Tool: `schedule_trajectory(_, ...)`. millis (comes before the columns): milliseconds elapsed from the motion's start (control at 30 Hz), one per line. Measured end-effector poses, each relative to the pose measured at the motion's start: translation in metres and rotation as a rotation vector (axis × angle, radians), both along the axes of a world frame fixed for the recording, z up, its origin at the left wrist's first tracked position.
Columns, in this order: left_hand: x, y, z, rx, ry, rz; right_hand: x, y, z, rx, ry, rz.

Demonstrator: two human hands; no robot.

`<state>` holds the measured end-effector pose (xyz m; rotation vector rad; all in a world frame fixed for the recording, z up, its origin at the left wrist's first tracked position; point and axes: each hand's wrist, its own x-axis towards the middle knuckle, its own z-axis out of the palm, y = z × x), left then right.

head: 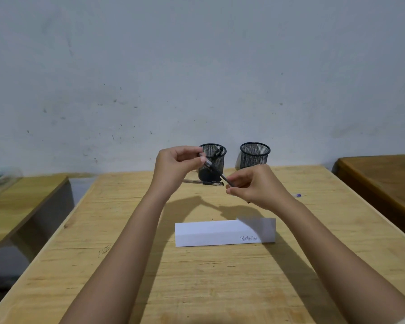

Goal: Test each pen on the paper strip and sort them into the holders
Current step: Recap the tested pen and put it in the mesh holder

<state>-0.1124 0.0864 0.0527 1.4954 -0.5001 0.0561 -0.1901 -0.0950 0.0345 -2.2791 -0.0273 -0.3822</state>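
Both my hands hold one black pen (214,170) in the air above the table. My left hand (177,163) pinches its upper end and my right hand (253,185) grips its lower end. A second pen (202,182) lies flat on the table behind my hands. Two black mesh holders stand at the far edge: the left holder (216,157) has pens in it, and the right holder (254,155) shows nothing inside. A white paper strip (220,232) lies in front, with scribbles near its right end, where a flap is folded up.
The wooden table (197,277) runs to a grey wall. A small purple object (298,195) lies on the table at right. A lower wooden table (21,202) stands at left with a clear container (0,180), and a darker table (384,178) at right.
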Motion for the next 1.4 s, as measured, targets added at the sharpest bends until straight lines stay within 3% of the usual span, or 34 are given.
schedule_trajectory(133,0.014,-0.019,0.018,0.028,-0.07,0.004,0.021,-0.001,0.007,-0.029,0.023,-0.055)
schedule_trajectory(267,0.042,-0.029,0.016,-0.053,-0.077,0.053,0.047,-0.016,0.013,0.369,-0.108,-0.132)
schedule_trajectory(400,0.086,-0.038,-0.015,0.32,-0.173,0.207,0.078,-0.033,0.011,0.703,-0.241,-0.239)
schedule_trajectory(533,0.116,-0.05,-0.05,0.576,-0.105,0.167,0.113,-0.035,0.003,0.945,-0.3,-0.252)
schedule_trajectory(633,0.123,-0.057,-0.064,0.511,-0.059,0.062,0.133,-0.035,-0.008,0.881,-0.349,-0.269)
schedule_trajectory(800,0.116,-0.059,-0.067,0.333,-0.035,-0.077,0.151,-0.037,-0.026,0.513,-0.318,-0.367)
schedule_trajectory(933,0.114,-0.059,-0.064,0.276,-0.021,-0.104,0.156,-0.032,-0.031,0.334,-0.266,-0.346)
schedule_trajectory(1133,0.118,-0.057,-0.067,0.25,-0.013,-0.128,0.158,-0.026,-0.031,0.205,-0.177,-0.3)
schedule_trajectory(1400,0.117,-0.055,-0.066,0.264,0.006,-0.14,0.158,-0.034,-0.031,0.209,-0.093,-0.247)
